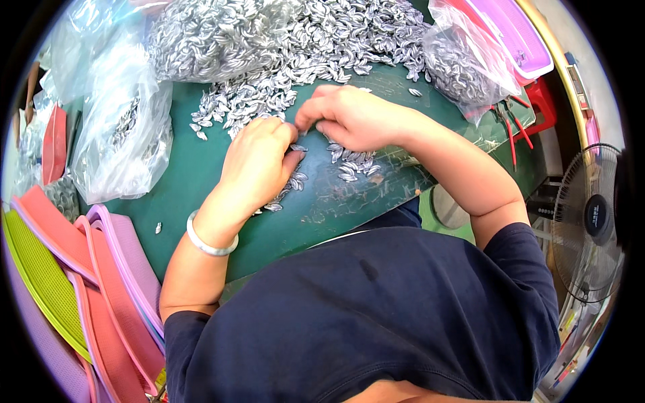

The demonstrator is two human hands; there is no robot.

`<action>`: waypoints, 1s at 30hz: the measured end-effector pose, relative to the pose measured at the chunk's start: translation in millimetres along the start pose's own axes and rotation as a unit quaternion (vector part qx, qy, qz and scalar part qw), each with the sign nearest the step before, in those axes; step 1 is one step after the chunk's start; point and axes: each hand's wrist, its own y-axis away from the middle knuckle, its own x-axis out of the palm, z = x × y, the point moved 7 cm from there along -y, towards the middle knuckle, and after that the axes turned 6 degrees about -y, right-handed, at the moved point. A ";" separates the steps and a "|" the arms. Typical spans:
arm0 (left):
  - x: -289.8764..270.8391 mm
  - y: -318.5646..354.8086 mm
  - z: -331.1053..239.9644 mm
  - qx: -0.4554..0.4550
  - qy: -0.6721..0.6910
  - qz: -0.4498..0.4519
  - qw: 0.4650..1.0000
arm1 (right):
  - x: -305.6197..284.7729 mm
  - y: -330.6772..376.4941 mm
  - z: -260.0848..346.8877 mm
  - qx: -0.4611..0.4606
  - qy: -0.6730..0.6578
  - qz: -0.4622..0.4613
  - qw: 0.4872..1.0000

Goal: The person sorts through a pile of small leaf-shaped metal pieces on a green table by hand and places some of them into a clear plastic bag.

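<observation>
Small silvery leaf-shaped pieces (336,43) lie in a large heap on the green tabletop (336,201). At the heap's near edge, my left hand (259,158), with a pale bangle (211,242) on the wrist, has its fingers bent and drawn together. Close beside its fingertips, my right hand (353,117) is curled, thumb and forefinger brought together. Whatever either hand pinches is hidden or too small to name. Several loose pieces (292,181) lie beside and under my left hand. Another small group of pieces (354,162) rests just below my right hand.
Clear bags of silvery pieces (215,40) stand at the back and at the right (463,60). Red-handled pliers (510,124) lie at the right edge, near a purple basket (517,33). Stacked coloured baskets (87,282) fill the lower left. A fan (591,218) stands far right.
</observation>
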 end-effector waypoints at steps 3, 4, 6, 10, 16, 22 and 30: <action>-2.5 1.4 -0.9 -0.002 0.004 -0.028 1.000 | -1.0 -1.9 -2.3 0.001 -0.042 0.014 0.999; -2.6 1.2 -2.3 -0.003 0.002 -0.034 0.999 | -5.5 -7.2 -7.3 0.017 -0.015 -0.007 1.000; 4.3 -0.3 -5.7 0.022 0.016 -0.050 0.998 | -11.5 -15.1 -12.5 -0.003 0.095 -0.077 0.992; 11.6 -0.3 -5.5 0.025 0.020 -0.026 0.999 | -4.5 -31.3 -16.3 -0.021 0.146 -0.113 0.983; 7.6 7.3 1.7 -0.002 0.031 -0.012 0.999 | 1.0 -39.9 -14.8 -0.102 0.201 -0.115 0.968; 9.2 8.4 4.5 -0.008 0.024 0.011 1.000 | -5.8 -31.7 -16.2 -0.058 0.159 -0.095 0.981; 6.6 7.9 3.2 -0.003 0.027 -0.009 1.000 | -16.9 -12.6 -8.1 -0.073 0.113 -0.043 0.990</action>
